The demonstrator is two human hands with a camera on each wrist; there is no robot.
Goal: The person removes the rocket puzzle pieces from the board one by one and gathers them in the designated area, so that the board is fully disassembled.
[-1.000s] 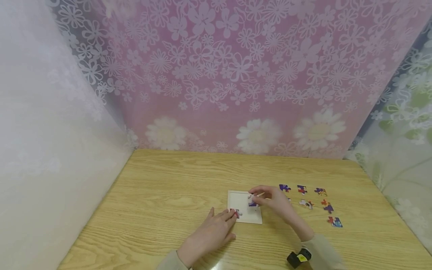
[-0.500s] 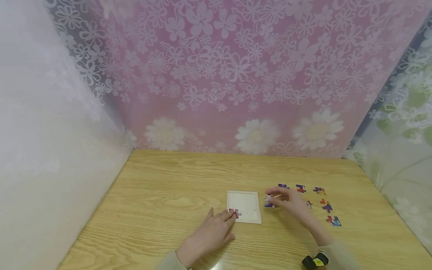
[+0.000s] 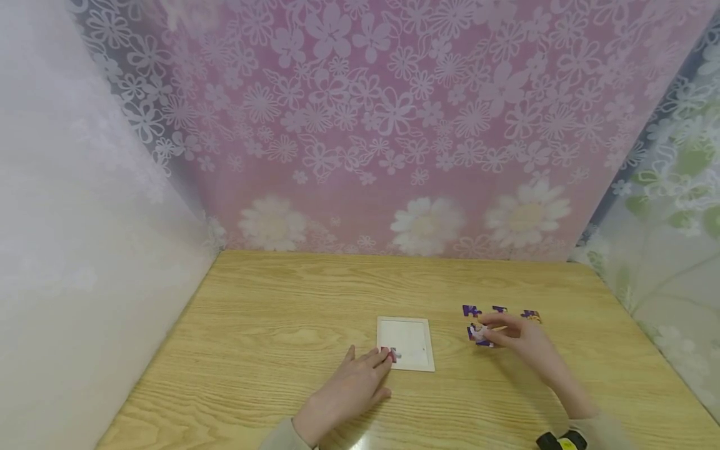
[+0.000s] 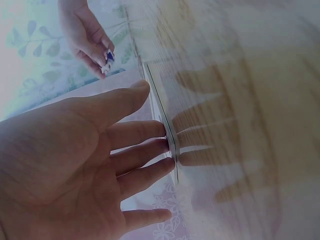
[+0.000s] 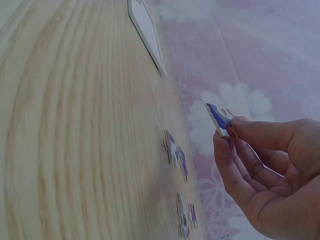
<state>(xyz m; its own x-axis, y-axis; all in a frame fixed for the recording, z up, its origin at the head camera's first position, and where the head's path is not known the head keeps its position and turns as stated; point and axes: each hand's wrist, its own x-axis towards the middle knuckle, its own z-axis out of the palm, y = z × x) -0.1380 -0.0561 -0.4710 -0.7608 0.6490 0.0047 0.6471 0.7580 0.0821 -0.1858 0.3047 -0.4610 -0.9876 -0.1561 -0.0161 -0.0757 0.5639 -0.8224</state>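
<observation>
My left hand [image 3: 351, 387] lies with fingers extended at the lower left corner of a shallow white puzzle tray [image 3: 430, 345]. Its fingertips touch a red and white jigsaw piece [image 3: 392, 355] in that corner. In the left wrist view, the fingers reach straight to the tray's edge. To the tray's right, my right hand [image 3: 529, 347] pinches another jigsaw piece, blue and white, between thumb and fingers. The right wrist view shows this held jigsaw piece [image 5: 219, 120] tilted and raised above the table, and in the head view it overlaps the loose pieces' area.
Loose jigsaw pieces [image 3: 471, 310] lie at the right of the wooden table [image 3: 281, 312], some hidden behind the right hand. A patterned pink curtain [image 3: 349, 125] hangs along the far edge. A black band [image 3: 562, 440] sits on the right wrist.
My right hand has moved rightward from over the tray to the loose pieces, carrying the pinched jigsaw piece. The left hand has stayed at the tray's corner.
</observation>
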